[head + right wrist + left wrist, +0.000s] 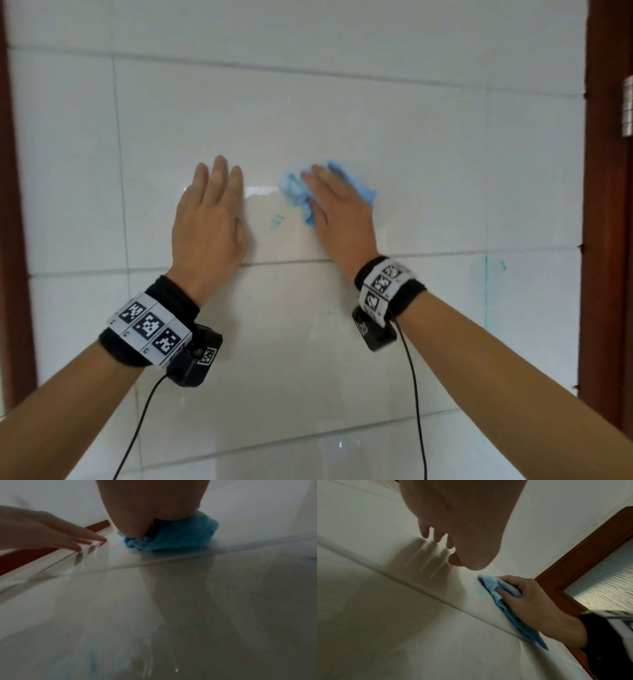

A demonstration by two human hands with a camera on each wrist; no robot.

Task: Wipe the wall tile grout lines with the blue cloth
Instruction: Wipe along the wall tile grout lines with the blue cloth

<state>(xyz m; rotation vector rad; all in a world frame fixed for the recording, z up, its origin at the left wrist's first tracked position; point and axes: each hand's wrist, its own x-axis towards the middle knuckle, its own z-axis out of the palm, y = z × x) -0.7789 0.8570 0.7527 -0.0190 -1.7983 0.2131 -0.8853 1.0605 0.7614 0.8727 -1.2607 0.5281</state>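
The tiled wall [342, 120] is filling the view, big glossy white rectangles throwing back glare, split by thin grey grout lines [291, 262] running level and upright. Dark reddish-brown wooden door frames [606, 205] are standing along the wall's right and left edges, and the left wrist view is showing ribbed frosted glass [604, 581] set in the right one. Faint teal smears [495, 267] are marking the tile near the right edge, with a smaller streak [276, 221] sitting between the two hands.

The left hand [209, 219] is lying flat on the tile just above a level grout line, fingers straight and close together, holding nothing. The right hand [337, 209] is beside it, pressing the blue cloth [294, 192] against the same tile; from the left wrist view its fingers [505, 592] are curling into the folds, gripping the bunch. The cloth is soft, fuzzy and crumpled, bulging out past the fingertips and trailing down under the palm towards the grout line.

Black wristbands carrying square-patterned white tags [149, 323] are wrapping both wrists.
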